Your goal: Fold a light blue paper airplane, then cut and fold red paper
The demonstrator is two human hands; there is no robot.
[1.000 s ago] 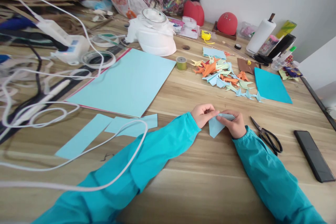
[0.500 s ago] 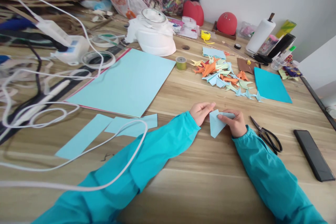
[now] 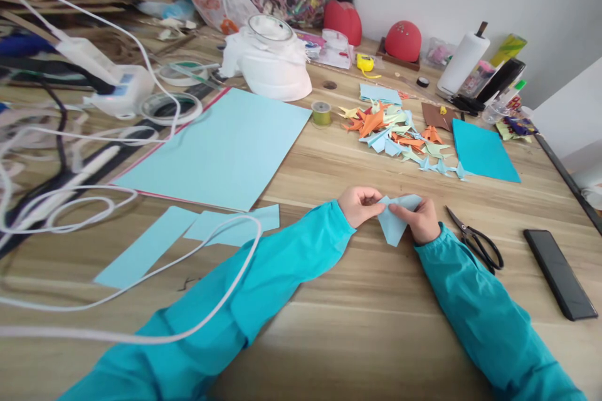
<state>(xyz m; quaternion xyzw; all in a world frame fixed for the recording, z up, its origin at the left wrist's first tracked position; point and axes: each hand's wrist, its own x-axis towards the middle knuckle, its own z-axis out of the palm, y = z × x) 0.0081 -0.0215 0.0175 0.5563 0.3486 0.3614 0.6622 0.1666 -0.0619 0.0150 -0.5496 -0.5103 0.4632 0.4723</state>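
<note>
Right now, the small blue paper (image 3: 393, 229) is just right of the middle of the frame, up between two hands. The left hand (image 3: 361, 205) pinches its left corner with thumb and finger, and the right hand (image 3: 424, 219) grips its right side. It has some folds, but it looks only partly made. Lots of folded paper shapes (image 3: 371, 123) sit in a pile at the upper right, and those look finished. The cut blue pieces (image 3: 145, 244) at the lower left lie flat, and so does the big pale blue sheet (image 3: 226, 144) at the upper left. I can't tell how many folds are left.
</note>
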